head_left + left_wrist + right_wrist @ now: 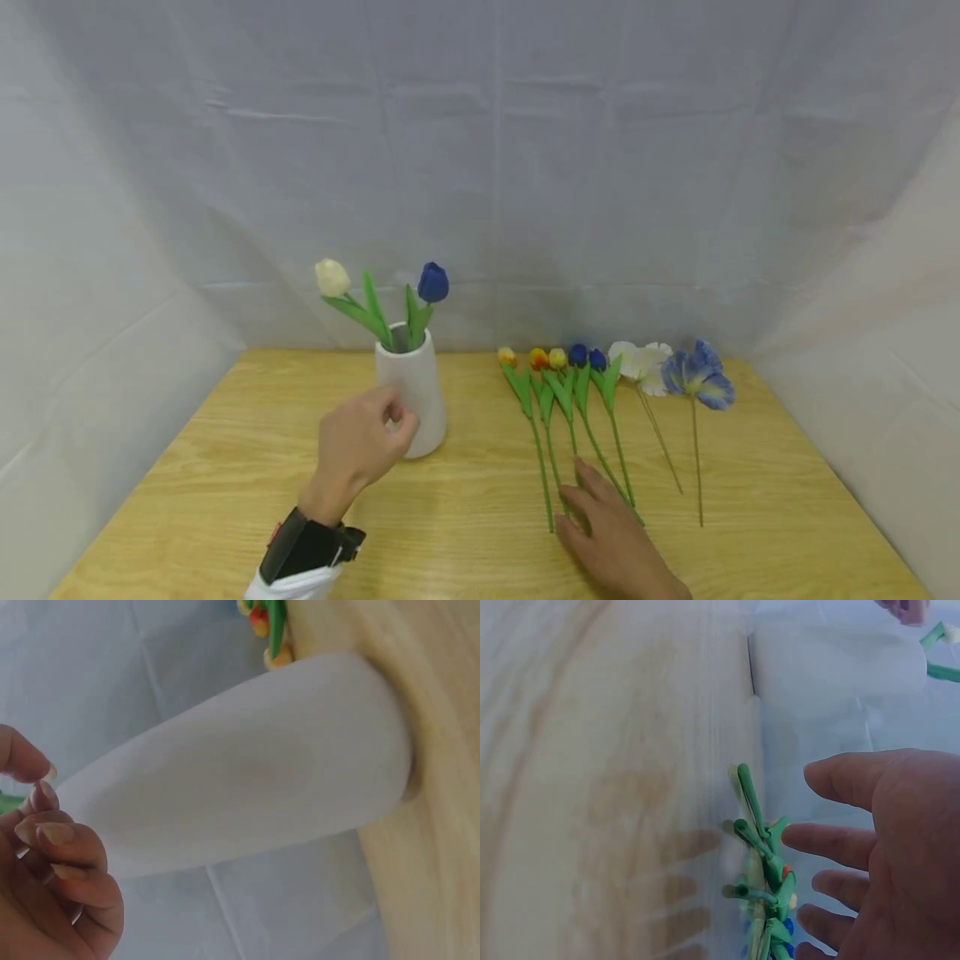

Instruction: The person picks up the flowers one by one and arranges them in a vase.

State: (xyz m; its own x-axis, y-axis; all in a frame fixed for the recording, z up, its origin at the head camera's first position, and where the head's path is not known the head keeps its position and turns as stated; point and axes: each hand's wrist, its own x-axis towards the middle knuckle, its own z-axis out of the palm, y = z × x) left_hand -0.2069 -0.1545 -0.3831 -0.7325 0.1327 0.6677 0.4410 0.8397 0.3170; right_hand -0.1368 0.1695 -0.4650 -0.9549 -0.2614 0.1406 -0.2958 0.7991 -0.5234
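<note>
Picking one stem from the row looks like the step in hand: the right hand reaches over the lower stems of five green-stemmed artificial tulips with yellow, orange-red and blue heads, its fingers outstretched and apart, its grip empty. To do this well, bring thumb and forefinger together low on a single stem and lift gently, since the crowded leaves could drag a neighbour along. The left hand has its fingers curled in, with nothing seen in its grip, just in front of the smooth white tapering vase; it might serve best steadying that side, as so tall a vessel could tip under a pushed stem. The vase stands upright on the yellow wood-grain worktop, left of the row.

Only the head view shows the vase's mouth, where a cream tulip and a deep-blue tulip lean apart, and, right of the row, a white broad-petalled flower and a violet-blue ruffled flower. The left wrist view adds the thumb tip meeting a finger, nothing visibly pinched. The right wrist view gives the rounded stem ends from low down, yet whether any fingertip touches a stem I cannot tell.
</note>
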